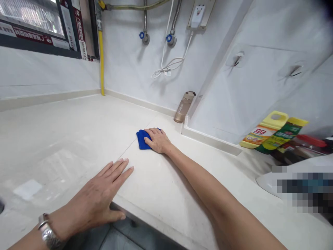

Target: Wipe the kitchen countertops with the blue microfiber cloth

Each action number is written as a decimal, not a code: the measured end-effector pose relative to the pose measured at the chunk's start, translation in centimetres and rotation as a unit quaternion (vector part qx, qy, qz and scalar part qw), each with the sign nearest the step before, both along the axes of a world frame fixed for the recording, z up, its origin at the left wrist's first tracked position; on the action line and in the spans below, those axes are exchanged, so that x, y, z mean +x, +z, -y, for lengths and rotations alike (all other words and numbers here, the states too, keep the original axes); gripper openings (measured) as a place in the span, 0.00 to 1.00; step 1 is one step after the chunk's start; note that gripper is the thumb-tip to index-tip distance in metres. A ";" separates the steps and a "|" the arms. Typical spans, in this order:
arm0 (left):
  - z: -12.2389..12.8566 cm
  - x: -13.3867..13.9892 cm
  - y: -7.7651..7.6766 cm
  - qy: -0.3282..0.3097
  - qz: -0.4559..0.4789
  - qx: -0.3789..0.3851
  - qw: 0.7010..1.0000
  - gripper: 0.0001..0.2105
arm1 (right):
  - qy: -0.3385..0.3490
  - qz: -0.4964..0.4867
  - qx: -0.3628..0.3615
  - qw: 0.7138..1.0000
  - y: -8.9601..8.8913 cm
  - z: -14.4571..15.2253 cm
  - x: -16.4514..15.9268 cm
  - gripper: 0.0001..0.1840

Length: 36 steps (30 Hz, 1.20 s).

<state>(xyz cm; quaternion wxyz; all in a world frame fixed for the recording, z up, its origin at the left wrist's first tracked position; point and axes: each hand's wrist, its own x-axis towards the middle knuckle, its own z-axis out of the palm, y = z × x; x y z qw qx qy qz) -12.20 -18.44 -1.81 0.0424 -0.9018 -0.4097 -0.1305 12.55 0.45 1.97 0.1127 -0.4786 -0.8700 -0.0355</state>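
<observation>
Beneath the right hand [158, 139] is one blue cloth [142, 139], pressed to a pale countertop [145, 184] and showing mostly at the hand's left side; this hand lies palm down over it, fingers extended close together, not clenched. Nearer the body and to its left, the left hand [101, 194] is held open, fingers stretched forward, thumb apart, gripping nothing; whether it touches the surface I cannot tell. One silver bracelet [49, 232] circles its wrist. The counter's front edge [153, 220] runs slantwise from beneath the left hand toward the near right, with the left thumb out past it, over the floor. To the right hand's left, a broad stretch of counter gives wide room for sideways movement. Ahead and to its right, room narrows at a low raised ledge [208, 137] along the wall. One brown bottle [184, 107] stands near that ledge, beyond the right hand and apart from it. Farther right are two containers, one yellow [264, 130] and one green [279, 135]. On the walls beyond the right hand are two blue-handled valves [170, 39], one white plug [198, 16] and, rightward, two hooks [237, 59].
</observation>
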 end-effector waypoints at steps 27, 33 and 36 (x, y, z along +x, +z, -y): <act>0.2 0.2 1.2 0.017 -0.001 -0.097 0.995 0.61 | -0.230 0.021 -0.022 0.973 -0.5 -6.7 3.0 0.34; 0.5 0.8 2.0 0.050 0.006 -0.078 0.996 0.62 | -0.150 0.019 -0.020 0.988 -0.3 1.0 -3.9 0.35; 0.7 1.0 2.3 0.072 0.011 -0.050 0.996 0.66 | -0.099 0.014 -0.019 0.995 0.0 5.0 -6.4 0.35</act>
